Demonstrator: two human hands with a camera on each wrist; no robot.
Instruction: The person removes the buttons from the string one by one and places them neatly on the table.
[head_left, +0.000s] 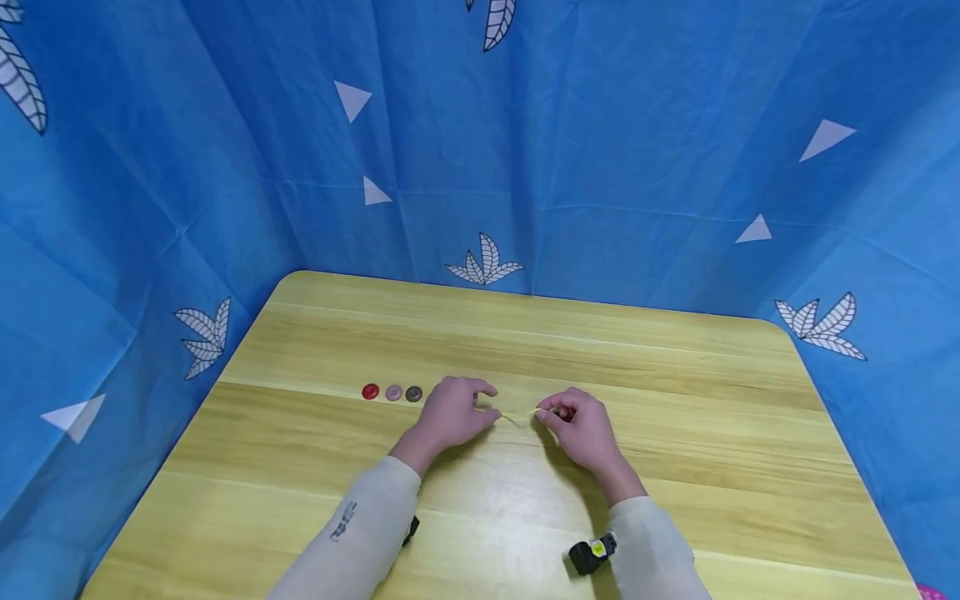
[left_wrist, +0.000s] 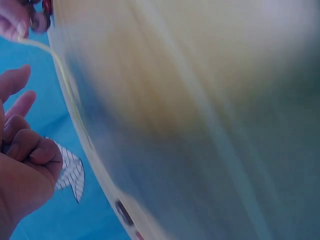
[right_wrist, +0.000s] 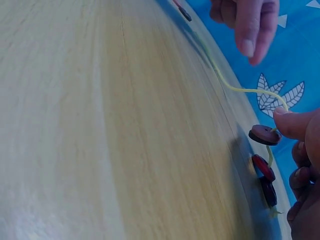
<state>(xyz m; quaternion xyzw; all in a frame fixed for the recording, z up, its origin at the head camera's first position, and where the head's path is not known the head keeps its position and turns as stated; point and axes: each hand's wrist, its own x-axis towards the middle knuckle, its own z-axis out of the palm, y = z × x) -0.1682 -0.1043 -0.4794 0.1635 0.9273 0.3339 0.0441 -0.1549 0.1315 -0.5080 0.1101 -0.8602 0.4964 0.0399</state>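
Farthest left of the grip, a red button (head_left: 371, 391), a pink button (head_left: 393, 392) and a grey button (head_left: 414, 393) are set in a row on the wooden table (head_left: 712, 433), the grey one just beside the left hand (head_left: 448, 414). The left forefinger and thumb are stretched out and parted, pointed toward the right hand (head_left: 581, 425). Between the two hands, a yellow string (right_wrist: 242, 90) is run leftward from the right-hand pinch, its loose length led past the left fingertips. The string is clamped between the right thumb and forefinger. Just below that pinch, a brown button (right_wrist: 264, 135) is threaded on the string; under it, a threaded red button (right_wrist: 263, 167) and a dark button (right_wrist: 268, 192) are hung close together. Nearer the person than the grip, a black camera (head_left: 588, 557) is worn at the right sleeve (head_left: 654, 546).
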